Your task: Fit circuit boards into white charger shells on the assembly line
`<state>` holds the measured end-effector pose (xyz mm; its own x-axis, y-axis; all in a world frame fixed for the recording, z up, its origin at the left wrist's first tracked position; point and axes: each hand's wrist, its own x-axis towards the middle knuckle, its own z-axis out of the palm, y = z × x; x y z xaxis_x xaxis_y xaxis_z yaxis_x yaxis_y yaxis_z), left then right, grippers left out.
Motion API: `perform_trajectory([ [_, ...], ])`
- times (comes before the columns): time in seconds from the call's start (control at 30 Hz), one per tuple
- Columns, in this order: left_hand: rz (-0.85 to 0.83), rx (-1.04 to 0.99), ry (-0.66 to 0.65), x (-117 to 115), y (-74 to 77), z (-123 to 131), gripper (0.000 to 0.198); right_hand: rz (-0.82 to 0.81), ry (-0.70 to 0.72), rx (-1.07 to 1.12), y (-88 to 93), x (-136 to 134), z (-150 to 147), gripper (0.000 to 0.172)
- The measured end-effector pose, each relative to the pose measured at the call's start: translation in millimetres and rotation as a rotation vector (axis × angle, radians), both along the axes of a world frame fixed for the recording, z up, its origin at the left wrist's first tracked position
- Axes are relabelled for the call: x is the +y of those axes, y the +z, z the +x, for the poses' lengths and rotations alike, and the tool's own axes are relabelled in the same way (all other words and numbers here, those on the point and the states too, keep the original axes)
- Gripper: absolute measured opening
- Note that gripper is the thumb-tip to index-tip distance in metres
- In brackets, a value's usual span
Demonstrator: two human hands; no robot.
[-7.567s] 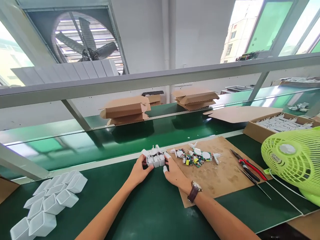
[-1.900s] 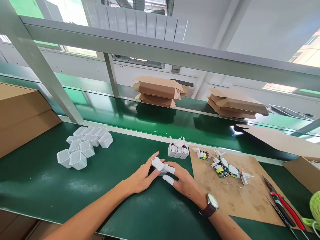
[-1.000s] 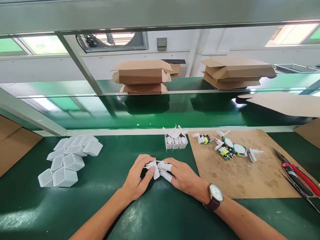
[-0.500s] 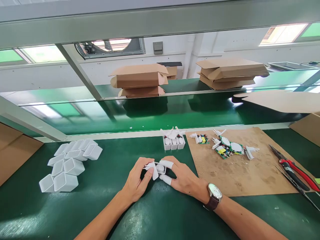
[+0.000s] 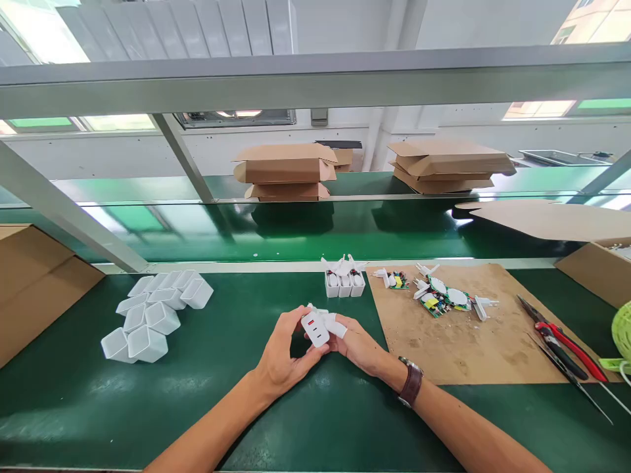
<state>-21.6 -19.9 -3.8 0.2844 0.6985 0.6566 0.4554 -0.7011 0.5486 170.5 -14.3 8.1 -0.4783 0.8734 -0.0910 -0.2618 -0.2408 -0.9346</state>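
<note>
Presently, charger (image 5: 315,326) is held over the bench (image 5: 98,394), midway between its left and right edges. Left hand (image 5: 282,355) and right hand (image 5: 359,343) both pinch it, fingers curled round its sides. Judged light, rigid, smooth-shelled (likely slippery); best gripped by the flat sides.

Green fan (image 5: 622,328) cut off at right edge, charger (image 5: 315,326) body partly hidden by fingers, circuit board (image 5: 438,299) parts too small to tell
</note>
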Motion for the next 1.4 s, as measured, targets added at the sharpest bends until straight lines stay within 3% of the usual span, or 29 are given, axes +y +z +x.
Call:
perform_trajectory([
  [0.17,0.063,0.021,-0.011,-1.2,8.2,-0.3,0.064,0.014,-0.014,-0.030,3.6,-1.7,-2.5,0.050],
  [0.3,0.126,0.058,0.121,4.2,5.7,-3.5,0.070,0.304,-0.108,-0.159,16.9,-2.0,5.5,0.040],
  [0.37,0.025,0.050,0.212,11.9,1.9,-6.8,0.068,0.516,-0.255,-0.275,23.7,0.3,15.3,0.031],
  [0.47,-0.240,-0.003,0.241,33.6,-4.6,-12.1,0.063,0.827,-0.627,-0.519,25.8,10.2,36.1,0.029],
  [0.57,-0.415,-0.062,0.188,63.4,-8.5,-9.1,0.063,0.917,-0.827,-0.777,14.2,25.6,57.2,0.042],
  [0.7,-0.483,-0.072,0.120,90.7,-9.3,13.4,0.061,0.846,-0.750,-0.864,-10.5,42.9,72.5,0.054],
  [0.87,-0.485,-0.009,0.129,84.1,-7.5,25.8,0.062,0.956,-0.795,-0.992,-20.0,47.6,77.6,0.054],
  [0.97,-0.404,0.106,0.169,73.3,5.1,-1.9,0.063,1.061,-0.826,-1.098,-14.5,44.5,79.8,0.051],
  [1.03,-0.242,0.288,0.276,66.6,21.1,-35.3,0.056,1.104,-0.817,-1.153,-9.5,39.5,78.6,0.051],
  [1.13,-0.038,0.509,0.629,58.6,46.7,-94.6,0.033,1.154,-0.816,-1.188,-0.5,30.3,72.7,0.051],
  [1.23,0.003,0.665,0.904,57.6,56.7,-145.8,0.029,1.165,-0.823,-1.193,10.2,30.1,73.1,0.051],
  [1.33,0.016,0.670,0.915,63.3,48.1,-169.7,0.032,1.065,-0.867,-1.200,23.9,39.9,94.6,0.052],
  [1.4,0.041,0.587,0.813,67.2,39.6,-164.8,0.029,0.924,-0.877,-1.275,34.6,46.5,116.9,0.054],
])
